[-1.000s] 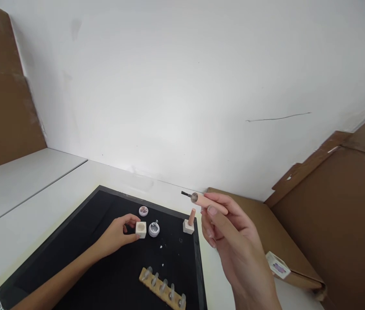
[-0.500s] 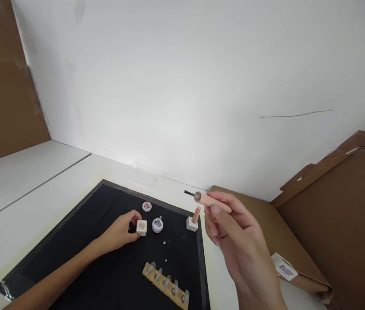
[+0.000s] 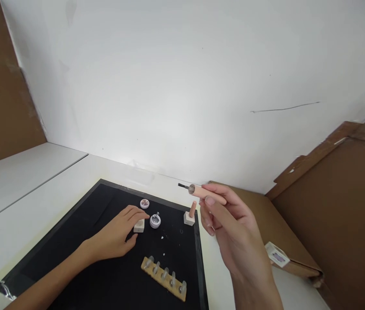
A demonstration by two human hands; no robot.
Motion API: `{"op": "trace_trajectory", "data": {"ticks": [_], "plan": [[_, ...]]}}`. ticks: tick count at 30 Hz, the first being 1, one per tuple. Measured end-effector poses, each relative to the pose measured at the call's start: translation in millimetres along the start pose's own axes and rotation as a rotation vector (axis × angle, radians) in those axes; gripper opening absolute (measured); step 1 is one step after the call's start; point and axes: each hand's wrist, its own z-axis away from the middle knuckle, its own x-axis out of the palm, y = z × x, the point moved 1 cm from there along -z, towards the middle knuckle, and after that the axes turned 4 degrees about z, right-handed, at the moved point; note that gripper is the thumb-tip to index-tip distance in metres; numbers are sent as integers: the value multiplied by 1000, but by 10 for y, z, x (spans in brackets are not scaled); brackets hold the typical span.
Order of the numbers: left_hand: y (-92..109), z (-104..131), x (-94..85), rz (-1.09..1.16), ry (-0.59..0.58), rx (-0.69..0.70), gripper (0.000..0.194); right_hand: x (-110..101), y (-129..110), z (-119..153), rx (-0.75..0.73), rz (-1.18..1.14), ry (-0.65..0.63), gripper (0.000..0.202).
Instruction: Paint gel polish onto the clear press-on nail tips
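Note:
My right hand (image 3: 234, 224) pinches a peach nail polish brush cap (image 3: 206, 193), held up above the mat with its dark bristles pointing left. My left hand (image 3: 117, 232) has its fingers apart around a small white square bottle (image 3: 139, 225); the fingers partly cover its top, and whether they touch it I cannot tell. Just right of that bottle sits an open round jar (image 3: 155, 221) with greyish contents and a small shiny piece at its rim. Behind them lies a round white container (image 3: 144, 203) with colourful bits. Another square bottle (image 3: 189, 218) stands with its peach cap on.
Clear nail tips stand on a tan strip (image 3: 163, 279) on the black mat (image 3: 114, 284). Small white flecks lie near the jar. A cardboard box (image 3: 285, 241) with a white box (image 3: 276, 255) at its edge is at right. A white wall rises behind.
My left hand has loosened from the square bottle, its fingers spreading over and beside it. The right hand still holds the brush cap; the whole view has shifted slightly.

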Motion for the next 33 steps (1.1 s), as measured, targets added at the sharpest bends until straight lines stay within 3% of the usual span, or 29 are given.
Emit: {"op": "trace_trajectory", "data": {"ticks": [3, 6, 11, 15, 33], "plan": [[146, 27, 66, 34, -73, 78, 57, -18, -16, 17, -18, -15, -21, 14], [203, 53, 227, 114, -178, 50, 59, -37, -17, 24, -25, -31, -47, 13], [108, 81, 540, 171, -225, -73, 63, -67, -8, 26, -19, -39, -54, 12], [22, 78, 688, 225, -247, -120, 61, -77, -6, 37, -28, -43, -68, 11], [-28, 20, 832, 257, -200, -213, 40, -72, 18, 12, -27, -32, -56, 12]]}}
